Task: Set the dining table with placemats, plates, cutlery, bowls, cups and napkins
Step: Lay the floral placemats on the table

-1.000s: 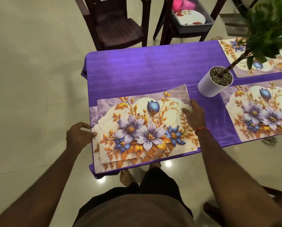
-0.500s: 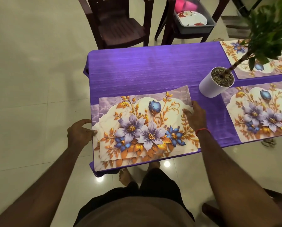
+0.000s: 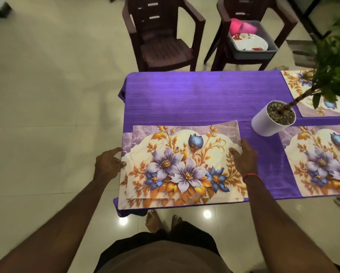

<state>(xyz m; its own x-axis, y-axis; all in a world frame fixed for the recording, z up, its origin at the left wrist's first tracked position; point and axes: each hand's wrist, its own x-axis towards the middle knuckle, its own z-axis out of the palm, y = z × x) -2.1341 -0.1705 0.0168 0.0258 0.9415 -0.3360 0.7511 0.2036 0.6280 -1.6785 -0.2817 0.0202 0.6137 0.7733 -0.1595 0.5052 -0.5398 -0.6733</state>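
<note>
Stacked placemats [image 3: 185, 164] on the purple table [image 3: 185, 99]: left hand [image 3: 108, 164] touched their left edge with loosely extended fingers; right hand [image 3: 245, 157] covered the right edge, its grip indiscernible.

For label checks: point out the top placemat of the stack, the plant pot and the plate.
top placemat [image 3: 185, 161]: head view, its printed middle.
plant pot [image 3: 263, 124]: head view, white side wall.
plate [image 3: 250, 41]: head view, white centre.
</note>
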